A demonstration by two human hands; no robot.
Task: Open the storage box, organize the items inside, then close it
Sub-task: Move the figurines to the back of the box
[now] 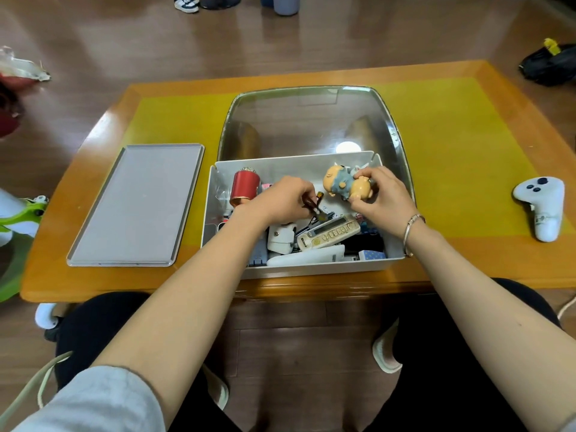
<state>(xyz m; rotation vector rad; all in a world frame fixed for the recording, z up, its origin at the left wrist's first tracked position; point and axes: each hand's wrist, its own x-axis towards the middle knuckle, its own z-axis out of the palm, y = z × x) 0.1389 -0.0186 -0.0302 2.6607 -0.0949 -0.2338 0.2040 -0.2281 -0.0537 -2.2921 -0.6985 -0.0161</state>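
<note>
The white storage box [314,269] stands open on the table, its clear lid [308,120] tilted back behind it. Inside lie a red cylinder [245,187], a cream remote control [328,233], a white toy [280,236], a white bar-shaped item [307,258] and other small clutter. My left hand [280,202] reaches into the box and grips a small dark brown item [313,202] between its fingers. My right hand [381,194] holds a cartoon doll figurine [339,182] over the box's far right corner.
A grey tray [137,207] lies left of the box on the yellow-topped wooden table [461,145]. A white game controller [542,207] rests at the table's right side. A black bag [550,65] and shoes sit on the floor beyond; a green and white object is at the left edge.
</note>
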